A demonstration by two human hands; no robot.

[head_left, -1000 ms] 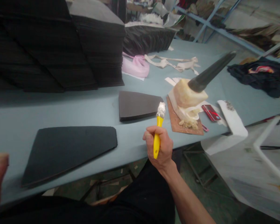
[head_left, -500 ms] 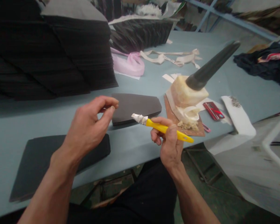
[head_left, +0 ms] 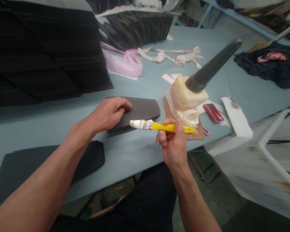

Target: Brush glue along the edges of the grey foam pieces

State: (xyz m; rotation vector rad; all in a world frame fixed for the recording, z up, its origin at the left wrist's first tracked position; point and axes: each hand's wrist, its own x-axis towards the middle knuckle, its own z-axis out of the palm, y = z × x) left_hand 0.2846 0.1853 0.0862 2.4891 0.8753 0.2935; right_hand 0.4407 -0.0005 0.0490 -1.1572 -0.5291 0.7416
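Note:
My right hand [head_left: 174, 141] grips a paintbrush [head_left: 163, 126] by its yellow handle. White-coated bristles point left, above the table's near part. A stack of dark grey panels [head_left: 145, 108] with cut corners lies beyond the brush. Over the left end of that stack, my left hand [head_left: 108, 112] reaches with bent fingers, thumb and index a little apart; the fingertips appear to touch the top panel. The other fingers are hidden beneath the hand. Under my left forearm lies another dark panel pile [head_left: 91, 158].
Tall stacks of black sheets [head_left: 50, 54] fill the back left. A cream block with a black cone [head_left: 212, 66] stands on a brown board [head_left: 195, 137]. Nearby are a red box [head_left: 213, 112], a white curved piece [head_left: 236, 117], pink wrap [head_left: 125, 62] and pale strips [head_left: 159, 57].
My left hand has moved right and onto the grey panel stack, its thumb and index parting. The brush has turned closer to level in my right hand. The whole view has shifted slightly.

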